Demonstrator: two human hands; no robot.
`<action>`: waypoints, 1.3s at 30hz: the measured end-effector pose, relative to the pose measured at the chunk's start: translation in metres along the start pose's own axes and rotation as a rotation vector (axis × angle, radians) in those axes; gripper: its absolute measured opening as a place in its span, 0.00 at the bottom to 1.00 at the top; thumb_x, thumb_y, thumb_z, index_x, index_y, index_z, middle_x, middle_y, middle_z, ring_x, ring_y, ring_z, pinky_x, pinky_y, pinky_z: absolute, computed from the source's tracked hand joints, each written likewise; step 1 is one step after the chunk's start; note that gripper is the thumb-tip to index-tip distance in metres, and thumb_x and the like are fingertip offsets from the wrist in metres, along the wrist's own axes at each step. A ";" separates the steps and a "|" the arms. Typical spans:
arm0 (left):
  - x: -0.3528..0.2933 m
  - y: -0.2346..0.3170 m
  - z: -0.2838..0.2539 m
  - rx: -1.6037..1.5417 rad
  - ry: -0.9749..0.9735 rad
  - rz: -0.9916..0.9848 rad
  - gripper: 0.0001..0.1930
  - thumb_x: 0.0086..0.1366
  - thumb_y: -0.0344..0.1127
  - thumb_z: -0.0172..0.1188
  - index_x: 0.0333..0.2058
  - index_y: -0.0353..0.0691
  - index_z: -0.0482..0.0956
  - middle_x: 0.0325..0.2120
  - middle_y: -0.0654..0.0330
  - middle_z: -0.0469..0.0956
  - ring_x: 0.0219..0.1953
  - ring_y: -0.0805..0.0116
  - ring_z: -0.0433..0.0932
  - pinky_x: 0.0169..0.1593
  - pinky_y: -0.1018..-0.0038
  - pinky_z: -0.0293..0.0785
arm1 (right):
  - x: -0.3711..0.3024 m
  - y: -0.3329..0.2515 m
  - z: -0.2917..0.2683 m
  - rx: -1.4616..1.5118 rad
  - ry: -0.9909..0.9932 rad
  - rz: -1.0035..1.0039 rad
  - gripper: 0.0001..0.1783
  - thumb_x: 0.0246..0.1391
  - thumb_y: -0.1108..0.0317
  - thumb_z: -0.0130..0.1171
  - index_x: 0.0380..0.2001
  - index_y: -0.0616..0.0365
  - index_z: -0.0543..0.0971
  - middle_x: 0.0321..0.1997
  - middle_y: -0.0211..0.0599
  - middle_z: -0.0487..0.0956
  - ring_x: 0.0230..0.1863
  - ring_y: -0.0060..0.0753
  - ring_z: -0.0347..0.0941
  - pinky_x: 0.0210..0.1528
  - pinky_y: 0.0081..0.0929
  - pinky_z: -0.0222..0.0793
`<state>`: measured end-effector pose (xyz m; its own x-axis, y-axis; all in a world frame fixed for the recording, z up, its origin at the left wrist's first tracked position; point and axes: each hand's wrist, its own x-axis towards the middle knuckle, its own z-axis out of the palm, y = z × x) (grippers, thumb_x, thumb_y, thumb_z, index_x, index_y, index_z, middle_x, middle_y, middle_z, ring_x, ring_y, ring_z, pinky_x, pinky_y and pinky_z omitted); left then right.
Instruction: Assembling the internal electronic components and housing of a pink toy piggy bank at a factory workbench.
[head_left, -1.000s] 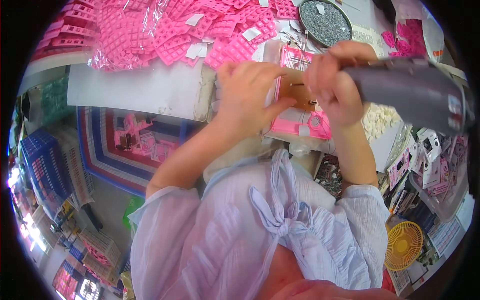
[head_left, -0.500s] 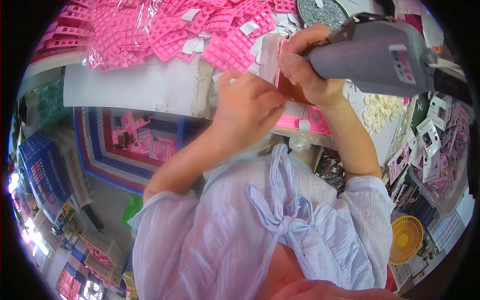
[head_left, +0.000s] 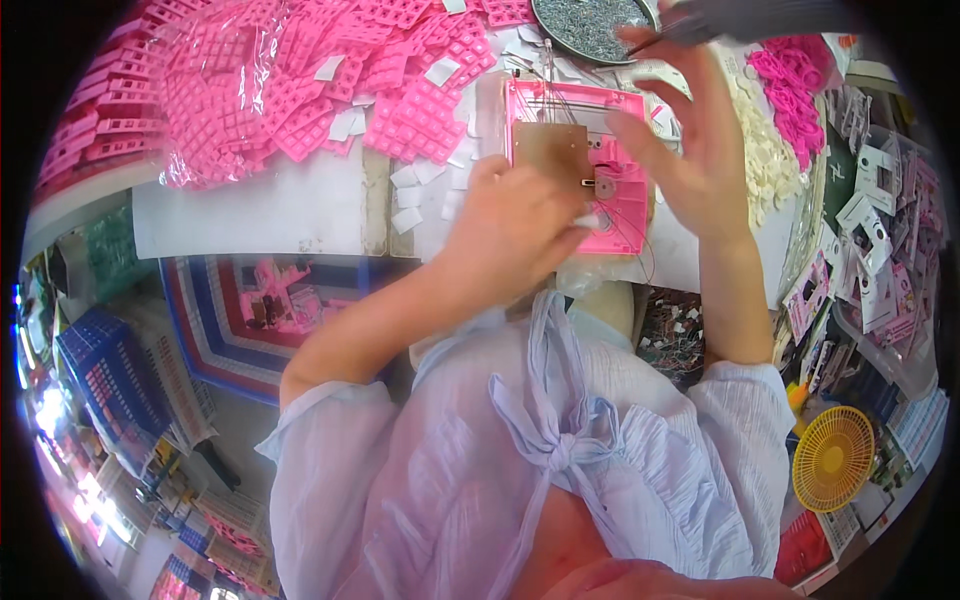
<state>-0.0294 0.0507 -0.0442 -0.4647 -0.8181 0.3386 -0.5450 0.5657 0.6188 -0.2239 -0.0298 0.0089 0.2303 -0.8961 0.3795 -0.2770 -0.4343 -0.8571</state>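
A pink plastic casing [head_left: 627, 190] lies open in front of me, with thin wires and a brown circuit board [head_left: 548, 145] over its left part. My left hand [head_left: 520, 225] is at the board's lower edge, its fingers curled together. A small white piece [head_left: 598, 221] shows by its fingertips; whether they pinch it is unclear. My right hand [head_left: 700, 150] is raised over the casing's right side, fingers spread and nothing gripped. Just above its fingers hangs a grey power screwdriver [head_left: 745, 18], partly cut off by the upper edge.
Pink keypad frames [head_left: 225, 95] are heaped at the far left. A round tray of screws [head_left: 590, 25] stands at the back. Cream-coloured pieces [head_left: 765, 150] and bright pink cords [head_left: 795, 90] lie at the right. Below the table's left edge stands a striped basket [head_left: 205, 330].
My right hand has let go of the screwdriver, which has moved up and away. The casing's inside now shows more fully. My left hand remains by the board.
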 end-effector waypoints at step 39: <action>0.000 -0.024 -0.006 0.076 0.110 -0.088 0.06 0.54 0.33 0.66 0.32 0.50 0.81 0.32 0.68 0.79 0.41 0.63 0.74 0.47 0.58 0.56 | -0.051 0.023 0.004 0.112 -0.432 0.306 0.06 0.51 0.73 0.67 0.33 0.61 0.82 0.25 0.32 0.75 0.24 0.23 0.71 0.28 0.24 0.67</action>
<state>-0.0123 0.0368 -0.0554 -0.3361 -0.8688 0.3636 -0.6337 0.4942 0.5951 -0.2384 0.0064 -0.0317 0.5239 -0.8502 -0.0512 -0.2958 -0.1253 -0.9470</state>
